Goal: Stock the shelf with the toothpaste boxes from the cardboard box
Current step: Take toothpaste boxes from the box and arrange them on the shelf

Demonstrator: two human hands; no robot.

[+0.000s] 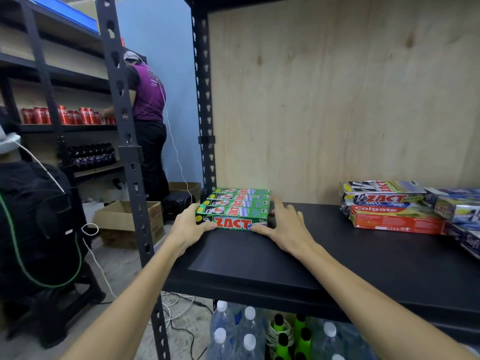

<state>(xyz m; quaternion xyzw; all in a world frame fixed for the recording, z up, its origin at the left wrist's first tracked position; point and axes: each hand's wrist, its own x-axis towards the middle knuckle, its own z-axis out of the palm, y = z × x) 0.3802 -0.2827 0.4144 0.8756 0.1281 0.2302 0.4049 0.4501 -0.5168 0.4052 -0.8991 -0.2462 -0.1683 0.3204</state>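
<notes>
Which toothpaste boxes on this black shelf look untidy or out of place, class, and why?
The pile at the right: a red Colgate box, silver ZACT boxes and blue ones lie heaped at mixed angles, overlapping. The green ZACT boxes between the left hand and right hand sit in a neat row.

Off to my left I see a person in a purple shirt (148,94) standing at another rack beside red cans (62,116), with dark bottles (91,156) one level lower. Beneath me stand clear water bottles (235,331) and green bottles (291,336).
</notes>
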